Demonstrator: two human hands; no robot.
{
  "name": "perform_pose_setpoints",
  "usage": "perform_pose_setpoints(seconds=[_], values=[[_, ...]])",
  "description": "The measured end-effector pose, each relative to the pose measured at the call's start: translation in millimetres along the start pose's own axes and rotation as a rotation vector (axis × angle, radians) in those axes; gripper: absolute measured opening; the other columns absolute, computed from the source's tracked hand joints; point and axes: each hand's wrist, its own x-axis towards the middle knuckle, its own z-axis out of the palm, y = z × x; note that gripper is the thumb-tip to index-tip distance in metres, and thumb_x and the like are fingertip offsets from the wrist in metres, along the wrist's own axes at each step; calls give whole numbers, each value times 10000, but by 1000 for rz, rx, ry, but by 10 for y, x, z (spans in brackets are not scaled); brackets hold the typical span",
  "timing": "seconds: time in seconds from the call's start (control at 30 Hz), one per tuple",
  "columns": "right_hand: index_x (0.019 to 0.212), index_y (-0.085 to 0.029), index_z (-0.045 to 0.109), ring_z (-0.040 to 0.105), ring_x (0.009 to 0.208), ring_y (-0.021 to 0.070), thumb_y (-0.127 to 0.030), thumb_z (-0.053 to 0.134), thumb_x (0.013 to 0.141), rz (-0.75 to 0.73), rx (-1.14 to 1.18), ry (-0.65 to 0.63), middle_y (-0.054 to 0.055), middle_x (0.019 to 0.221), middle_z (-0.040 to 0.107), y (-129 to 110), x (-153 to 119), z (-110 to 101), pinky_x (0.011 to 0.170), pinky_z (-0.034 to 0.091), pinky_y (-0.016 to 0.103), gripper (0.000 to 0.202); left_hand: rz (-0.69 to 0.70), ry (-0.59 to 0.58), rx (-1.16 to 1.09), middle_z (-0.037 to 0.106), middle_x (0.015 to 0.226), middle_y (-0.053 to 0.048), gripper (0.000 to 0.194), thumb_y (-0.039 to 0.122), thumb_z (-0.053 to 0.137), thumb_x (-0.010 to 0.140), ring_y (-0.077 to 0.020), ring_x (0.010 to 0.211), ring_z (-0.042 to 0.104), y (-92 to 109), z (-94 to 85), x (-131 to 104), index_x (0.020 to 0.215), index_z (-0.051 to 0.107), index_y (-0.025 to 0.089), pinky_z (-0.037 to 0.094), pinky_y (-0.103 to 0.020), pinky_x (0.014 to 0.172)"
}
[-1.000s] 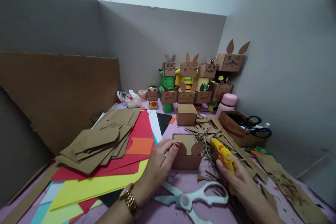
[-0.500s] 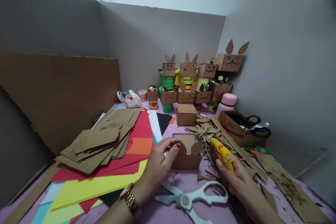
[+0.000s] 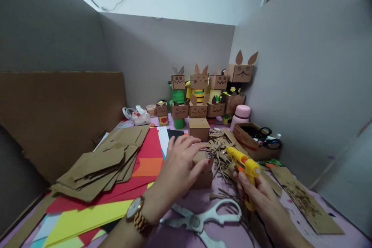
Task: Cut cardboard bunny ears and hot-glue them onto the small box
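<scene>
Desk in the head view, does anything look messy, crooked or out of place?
Yes. Cardboard scraps lie strewn beside the small cardboard box under the left hand. Scissors lie open at the near edge. The rabbit-eared box at the back sits tilted.

Grey partition walls (image 3: 290,66) around a pink tabletop (image 3: 221,236), dim light.
</scene>
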Motion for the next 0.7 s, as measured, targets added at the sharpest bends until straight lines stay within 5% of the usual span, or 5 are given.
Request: perform_pose_setpoints(seconds=[0.1,0.2,0.4,0.5,0.7], values=[[904,-201,639,436,557,125,-559,641,766,60,-20,-42,-41,612,520,1,-3,-41,527,384,233,384,-19,-161,70,684,1110,-42,162,269,647,817,-281,1113,514,66,46,102,976,671,249,169,-624,1035],[961,-203,630,436,582,127,-578,648,752,74,8,-62,-37,645,528,-21,-10,-47,530,378,229,429,-56,-242,65,730,936,-30,90,216,607,834,-264,1009,572,66,69,168,800,690,223,195,-617,1017],[972,-198,625,441,594,114,-609,639,746,105,134,-123,-26,692,558,-138,-114,-34,552,371,222,469,-181,-384,-42,716,733,-18,176,229,526,839,-198,719,624,26,-37,267,729,659,200,431,-366,780],[966,-183,630,439,598,115,-673,612,724,170,88,-178,-18,702,565,-198,-174,-64,572,362,239,547,-250,-404,-108,697,727,-21,173,250,494,833,-180,663,610,-51,-58,286,758,641,198,412,-266,594],[746,-230,669,448,626,153,-765,524,699,245,-182,-300,-10,644,531,-272,-234,-105,589,347,267,556,-356,-398,-243,677,734,-16,215,357,481,826,-164,657,603,-205,1,304,808,624,198,403,-236,549]])
